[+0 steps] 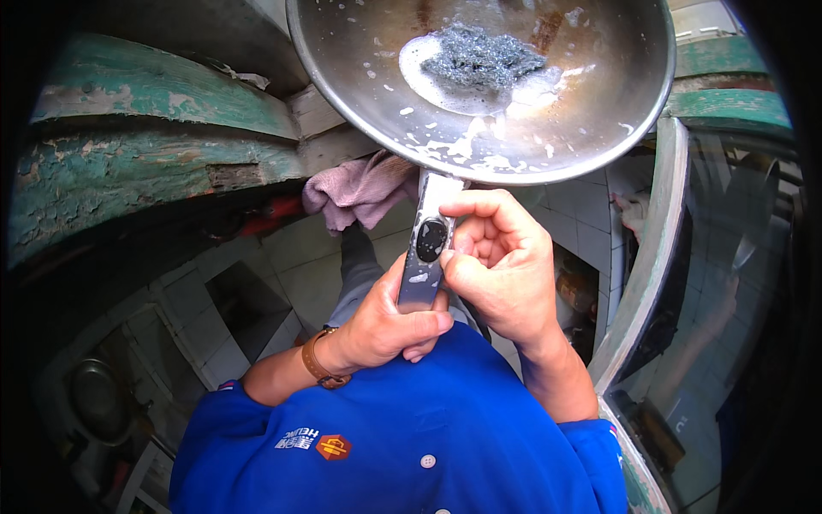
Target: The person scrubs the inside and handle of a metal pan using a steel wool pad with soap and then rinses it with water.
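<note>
A steel wok (610, 122) with a long handle is in front of me, its inside wet with suds. A clump of steel wool (483, 59) lies in white foam inside the wok. My left hand (392, 321) is wrapped around the lower end of the dark handle (419, 289). My right hand (504, 263) is at the handle's upper part, index fingertip and thumb tip at its edge, with a gap between them. Between those fingertips and the left edge is a black oval inset (431, 240). Foam spots cling to the handle. The right palm is partly hidden by curled fingers.
A pinkish cloth (359, 193) hangs below the wok's left rim. Worn green wooden beams (160, 103) run along the left. A wood-framed glass pane (725, 257) with reflections stands close on the right. A round metal pan (99, 398) is at lower left.
</note>
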`<state>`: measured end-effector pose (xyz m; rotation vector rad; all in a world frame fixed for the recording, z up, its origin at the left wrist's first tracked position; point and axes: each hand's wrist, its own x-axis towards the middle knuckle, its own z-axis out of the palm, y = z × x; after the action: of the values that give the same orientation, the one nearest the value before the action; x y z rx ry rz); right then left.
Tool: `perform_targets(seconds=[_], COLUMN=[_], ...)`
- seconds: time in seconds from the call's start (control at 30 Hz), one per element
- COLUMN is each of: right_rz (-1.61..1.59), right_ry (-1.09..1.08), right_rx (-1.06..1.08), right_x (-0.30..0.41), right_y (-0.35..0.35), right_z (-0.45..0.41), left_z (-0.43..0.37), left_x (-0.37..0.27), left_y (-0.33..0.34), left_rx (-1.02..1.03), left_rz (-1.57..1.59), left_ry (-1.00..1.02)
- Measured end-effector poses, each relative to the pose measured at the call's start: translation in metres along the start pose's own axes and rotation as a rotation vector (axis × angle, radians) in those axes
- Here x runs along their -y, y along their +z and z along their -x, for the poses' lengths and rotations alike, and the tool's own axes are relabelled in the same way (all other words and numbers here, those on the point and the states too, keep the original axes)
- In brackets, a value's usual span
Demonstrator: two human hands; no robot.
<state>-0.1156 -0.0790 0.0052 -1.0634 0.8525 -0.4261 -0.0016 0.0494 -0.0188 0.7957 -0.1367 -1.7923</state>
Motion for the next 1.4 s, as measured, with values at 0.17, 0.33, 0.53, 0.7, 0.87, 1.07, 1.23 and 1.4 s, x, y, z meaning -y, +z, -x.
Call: perform_targets(seconds=[0.17, 0.33, 0.53, 0.7, 0.87, 1.07, 1.23, 1.4], right_rz=[-0.028, -0.112, -0.095, -0.103, -0.080, -0.068, -0.207, -0.169], right_ry=[0.016, 0.080, 0.104, 0.095, 0.084, 0.040, 0.057, 0.050], right_rx=[0.024, 0.034, 0.065, 0.058, 0.040, -0.013, 0.071, 0.029], right_x=[-0.002, 0.002, 0.000, -0.001, 0.001, -0.004, -0.012, -0.008], right_y=[-0.003, -0.001, -0.004, -0.005, -0.002, 0.002, -0.005, -0.001], right_z=[-0.002, -0.005, -0.011, -0.015, -0.019, -0.015, -0.011, -0.011], left_z=[-0.002, -0.002, -0.002, -0.002, -0.001, -0.001, -0.003, -0.003], left_x=[-0.001, -0.001, -0.004, -0.003, -0.006, -0.001, 0.001, 0.000], left_y=[-0.001, -0.006, -0.006, -0.005, -0.005, -0.004, -0.005, -0.008], left_rx=[0.020, 0.033, 0.051, 0.044, 0.030, -0.014, -0.028, -0.015], left_rz=[-0.025, -0.052, -0.054, -0.054, -0.068, -0.048, -0.078, -0.098], left_ry=[0.025, 0.028, 0.033, 0.028, 0.014, 0.007, 0.023, 0.026])
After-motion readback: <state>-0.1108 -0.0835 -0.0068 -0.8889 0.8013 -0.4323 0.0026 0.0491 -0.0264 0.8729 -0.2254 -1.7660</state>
